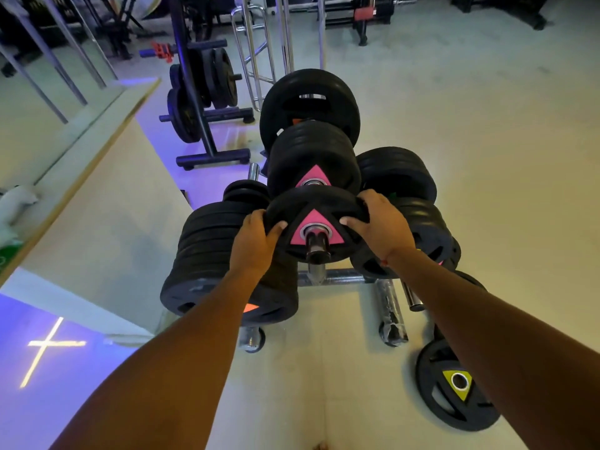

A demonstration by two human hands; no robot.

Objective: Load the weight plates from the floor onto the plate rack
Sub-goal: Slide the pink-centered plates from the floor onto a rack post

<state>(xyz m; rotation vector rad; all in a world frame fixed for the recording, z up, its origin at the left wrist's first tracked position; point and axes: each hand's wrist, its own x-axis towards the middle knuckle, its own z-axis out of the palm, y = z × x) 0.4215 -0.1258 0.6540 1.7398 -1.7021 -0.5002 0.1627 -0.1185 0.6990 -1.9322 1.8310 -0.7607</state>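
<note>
A black weight plate with a pink triangle (300, 233) sits on a chrome peg (316, 250) of the plate rack (337, 277), the peg poking through its centre hole. My left hand (255, 243) grips the plate's left rim, thumb over the front face. On the right rim my right hand (381, 222) grips it too, thumb on the face. Behind it another pink-triangle stack (313, 157) fills a higher peg. A black plate with a yellow triangle (454, 384) lies on the floor at lower right, partly under my right forearm.
Stacks of black plates hang on the rack's left (220, 254) and right (399, 170) pegs. A bare chrome peg (412, 300) juts out at lower right. A second dark plate tree (201, 102) stands behind left, beside a mirror wall (65, 125). Pale floor lies to the right.
</note>
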